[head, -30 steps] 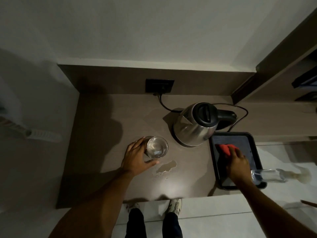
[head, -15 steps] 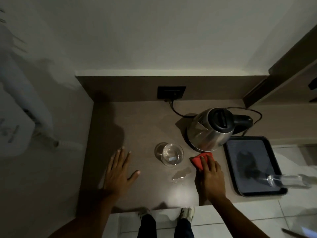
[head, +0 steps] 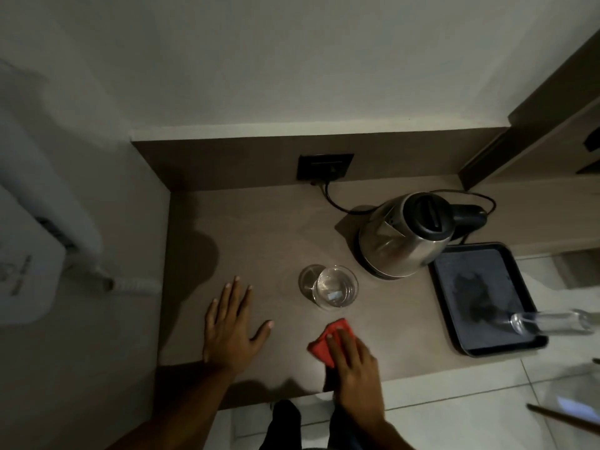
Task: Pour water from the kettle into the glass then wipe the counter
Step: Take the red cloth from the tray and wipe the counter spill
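Two hands on brown counter (head: 259, 228): left hand (head: 229, 326) flat, fingers spread; right hand (head: 354, 358), fingers straight, presses red cloth (head: 324, 342) near clear water-filled glass (head: 334, 287).

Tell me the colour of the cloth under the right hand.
Plain red. The cloth shows best in the head view, under the right hand.

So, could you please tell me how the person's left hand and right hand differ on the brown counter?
The left hand rests flat on the bare brown counter, fingers spread; the right hand presses a red cloth, fingers close together. The left hand lies left of the clear glass of water; the right hand lies between it and the person. Both are palm down with straight fingers.
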Action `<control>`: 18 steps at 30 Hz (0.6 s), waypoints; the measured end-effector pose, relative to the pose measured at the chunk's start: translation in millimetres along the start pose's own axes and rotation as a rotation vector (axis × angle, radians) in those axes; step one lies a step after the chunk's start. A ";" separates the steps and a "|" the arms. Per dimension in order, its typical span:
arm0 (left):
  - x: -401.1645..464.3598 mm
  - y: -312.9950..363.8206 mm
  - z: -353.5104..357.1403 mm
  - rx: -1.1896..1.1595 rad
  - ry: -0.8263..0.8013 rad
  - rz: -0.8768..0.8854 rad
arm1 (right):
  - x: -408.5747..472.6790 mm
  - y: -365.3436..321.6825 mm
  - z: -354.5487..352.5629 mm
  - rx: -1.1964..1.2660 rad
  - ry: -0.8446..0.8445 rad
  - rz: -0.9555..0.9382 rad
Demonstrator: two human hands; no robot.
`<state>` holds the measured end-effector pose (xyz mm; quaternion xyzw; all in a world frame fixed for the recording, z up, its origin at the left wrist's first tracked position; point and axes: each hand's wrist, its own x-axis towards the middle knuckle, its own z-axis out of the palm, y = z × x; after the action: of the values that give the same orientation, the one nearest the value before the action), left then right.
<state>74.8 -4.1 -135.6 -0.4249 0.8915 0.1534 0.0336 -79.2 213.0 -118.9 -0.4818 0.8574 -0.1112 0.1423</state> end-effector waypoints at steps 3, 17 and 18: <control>-2.1 0.1 -1.4 -0.036 0.011 0.008 | 0.8 -39.9 12.4 0.005 -0.115 -0.109; -0.3 -8.5 9.7 -0.079 0.100 0.025 | 16.4 48.2 -36.9 -0.138 -0.067 0.012; -0.6 -8.0 9.5 -0.072 0.097 0.024 | 22.1 64.8 -47.6 -0.152 -0.059 0.060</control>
<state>80.6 -5.6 -146.4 -0.4222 0.8910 0.1648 -0.0269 -158.3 229.7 -98.7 -0.4685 0.8729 -0.0271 0.1339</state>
